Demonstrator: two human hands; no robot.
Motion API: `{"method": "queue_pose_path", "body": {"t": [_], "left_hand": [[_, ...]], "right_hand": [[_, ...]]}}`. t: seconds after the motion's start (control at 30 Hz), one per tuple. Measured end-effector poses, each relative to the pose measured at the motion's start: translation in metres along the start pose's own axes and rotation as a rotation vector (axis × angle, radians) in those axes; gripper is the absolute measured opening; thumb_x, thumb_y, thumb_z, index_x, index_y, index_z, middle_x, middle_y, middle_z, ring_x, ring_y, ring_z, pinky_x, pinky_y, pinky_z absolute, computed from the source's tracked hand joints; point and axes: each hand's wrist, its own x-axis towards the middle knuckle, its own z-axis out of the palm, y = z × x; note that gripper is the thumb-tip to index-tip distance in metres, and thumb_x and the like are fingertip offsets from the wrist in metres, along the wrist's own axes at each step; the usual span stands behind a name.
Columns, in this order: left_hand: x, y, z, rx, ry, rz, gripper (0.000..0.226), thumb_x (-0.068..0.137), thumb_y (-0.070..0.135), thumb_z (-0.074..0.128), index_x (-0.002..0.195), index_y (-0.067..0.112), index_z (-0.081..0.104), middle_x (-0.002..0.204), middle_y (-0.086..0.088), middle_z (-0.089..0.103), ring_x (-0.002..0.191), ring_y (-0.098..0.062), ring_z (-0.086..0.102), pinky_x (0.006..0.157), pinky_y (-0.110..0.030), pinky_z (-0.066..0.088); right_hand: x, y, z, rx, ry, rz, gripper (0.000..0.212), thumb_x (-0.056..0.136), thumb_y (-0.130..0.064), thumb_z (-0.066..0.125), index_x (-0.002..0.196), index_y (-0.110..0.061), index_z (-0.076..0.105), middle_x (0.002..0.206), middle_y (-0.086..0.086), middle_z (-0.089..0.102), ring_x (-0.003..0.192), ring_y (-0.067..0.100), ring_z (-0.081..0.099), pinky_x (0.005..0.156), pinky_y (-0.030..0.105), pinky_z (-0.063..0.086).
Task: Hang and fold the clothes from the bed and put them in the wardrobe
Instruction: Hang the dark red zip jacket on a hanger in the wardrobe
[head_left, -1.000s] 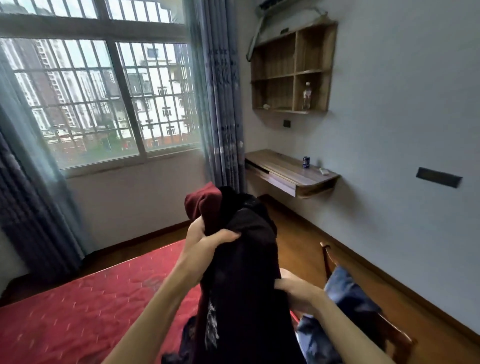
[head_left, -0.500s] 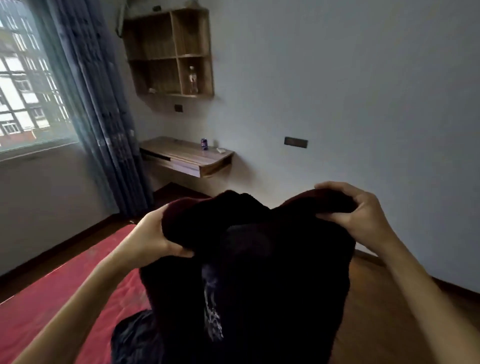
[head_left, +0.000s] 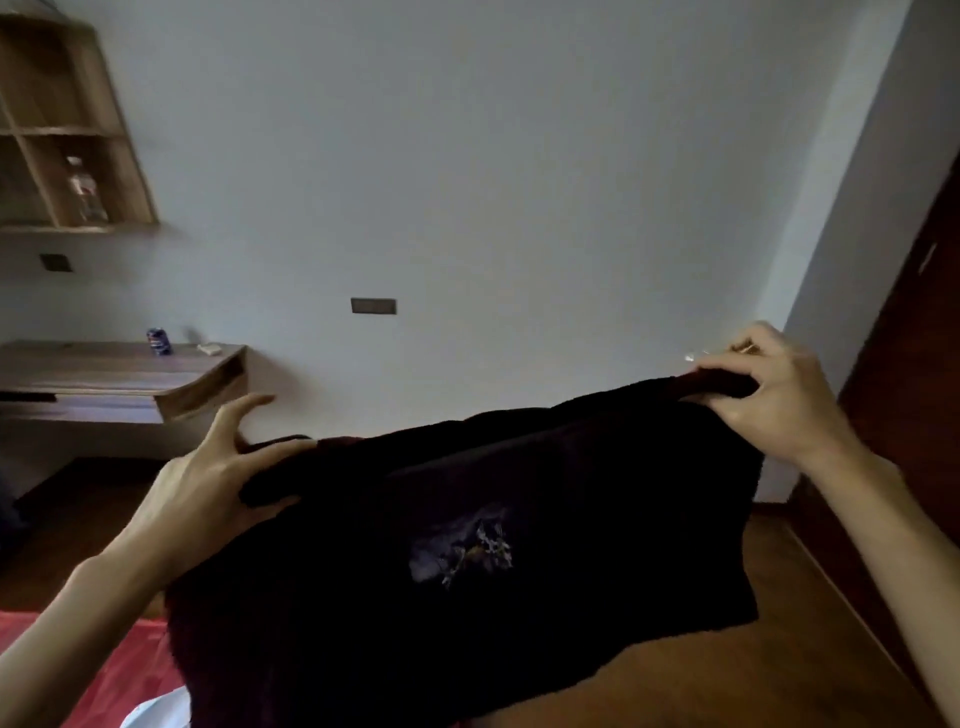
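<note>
A black garment (head_left: 467, 561) with a small pale print on its front hangs spread out between my two hands, in front of my chest. My left hand (head_left: 208, 483) grips its left top corner, thumb under the cloth and fingers partly spread. My right hand (head_left: 769, 395) pinches the right top corner, held higher than the left; a dark red lining shows there. The red bed (head_left: 104, 675) shows at the bottom left, below the garment. A dark wooden door or wardrobe panel (head_left: 914, 374) fills the right edge.
A wall-mounted wooden desk (head_left: 119, 379) with a blue can (head_left: 159, 341) is at the left, under a wall shelf (head_left: 67, 130) holding a bottle. The wood floor (head_left: 779, 623) runs to the right. Something pale (head_left: 156, 714) lies at the bottom edge.
My view has swung right, away from the window toward the plain wall. My hands have moved apart, and the bunched garment is now stretched out wide between them.
</note>
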Motion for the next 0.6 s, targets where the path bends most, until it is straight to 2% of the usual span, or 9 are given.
{"method": "queue_pose_path", "body": {"t": [0.07,0.1,0.17,0.2,0.27,0.33,0.4,0.5,0.6], "left_hand": [[0.012,0.020,0.010,0.066,0.003,0.075,0.056,0.071,0.047,0.081,0.123,0.035,0.067,0.129,-0.002,0.058,0.084,-0.026,0.067,0.047,-0.030,0.050],[0.020,0.032,0.015,0.091,-0.006,0.077,0.049,0.074,0.050,0.073,0.119,0.030,0.069,0.114,0.001,0.066,0.084,-0.027,0.068,0.047,-0.030,0.048],[0.039,0.065,0.023,0.100,-0.060,-0.012,0.038,0.079,0.048,0.072,0.107,0.022,0.071,0.090,-0.003,0.073,0.080,-0.033,0.069,0.051,-0.033,0.046],[0.050,0.084,0.026,0.060,-0.103,-0.073,0.032,0.082,0.043,0.073,0.101,0.018,0.070,0.085,-0.009,0.074,0.079,-0.036,0.069,0.054,-0.035,0.044],[0.070,0.125,0.035,-0.112,-0.231,-0.151,0.026,0.089,0.034,0.069,0.092,0.008,0.067,0.082,-0.019,0.071,0.084,-0.041,0.067,0.059,-0.037,0.038],[0.088,0.171,0.042,-0.287,-0.347,-0.209,0.030,0.093,0.026,0.065,0.074,0.002,0.061,0.070,-0.019,0.065,0.076,-0.038,0.066,0.058,-0.036,0.035],[0.101,0.225,0.042,-0.441,-0.443,-0.265,0.041,0.094,0.025,0.064,0.060,0.004,0.052,0.057,-0.011,0.053,0.056,-0.028,0.056,0.052,-0.033,0.032],[0.104,0.317,0.027,-0.715,-0.640,-0.283,0.036,0.093,0.026,0.064,0.067,0.003,0.060,0.055,-0.006,0.050,0.044,-0.018,0.045,0.046,-0.026,0.029],[0.097,0.411,0.005,-0.899,-0.841,-0.244,0.034,0.091,0.033,0.065,0.082,0.000,0.068,0.058,-0.007,0.061,0.046,-0.019,0.054,0.048,-0.024,0.037]], "right_hand": [[-0.014,0.013,-0.030,-0.068,0.026,-0.009,0.023,0.069,-0.023,0.085,0.089,-0.015,0.079,0.110,0.002,0.063,0.078,0.020,0.061,0.077,0.027,0.048],[-0.022,0.019,-0.046,-0.081,0.027,0.001,0.022,0.071,-0.026,0.083,0.089,-0.015,0.078,0.109,0.000,0.067,0.081,0.021,0.065,0.079,0.029,0.050],[-0.038,0.027,-0.078,-0.065,0.020,0.086,0.020,0.075,-0.033,0.079,0.090,-0.020,0.078,0.088,-0.009,0.071,0.078,0.017,0.068,0.074,0.022,0.051],[-0.046,0.032,-0.093,-0.061,0.018,0.137,0.017,0.076,-0.033,0.080,0.089,-0.023,0.077,0.078,-0.012,0.069,0.074,0.014,0.067,0.068,0.015,0.048],[-0.062,0.045,-0.121,-0.069,0.005,0.251,0.011,0.077,-0.033,0.081,0.083,-0.025,0.076,0.071,-0.012,0.068,0.069,0.008,0.065,0.062,0.012,0.044],[-0.078,0.058,-0.147,-0.059,-0.025,0.418,0.015,0.078,-0.035,0.079,0.071,-0.022,0.074,0.067,-0.004,0.068,0.067,0.010,0.063,0.058,0.021,0.044],[-0.101,0.068,-0.170,-0.034,0.000,0.600,0.025,0.076,-0.035,0.075,0.061,-0.015,0.070,0.059,0.002,0.064,0.062,0.016,0.060,0.053,0.028,0.040],[-0.141,0.080,-0.205,0.012,0.080,0.798,0.029,0.073,-0.032,0.072,0.055,-0.009,0.068,0.057,0.006,0.058,0.061,0.022,0.056,0.053,0.031,0.036],[-0.174,0.083,-0.236,0.044,0.089,0.883,0.031,0.070,-0.033,0.071,0.058,-0.005,0.067,0.058,0.008,0.055,0.061,0.023,0.055,0.056,0.034,0.036]]}}
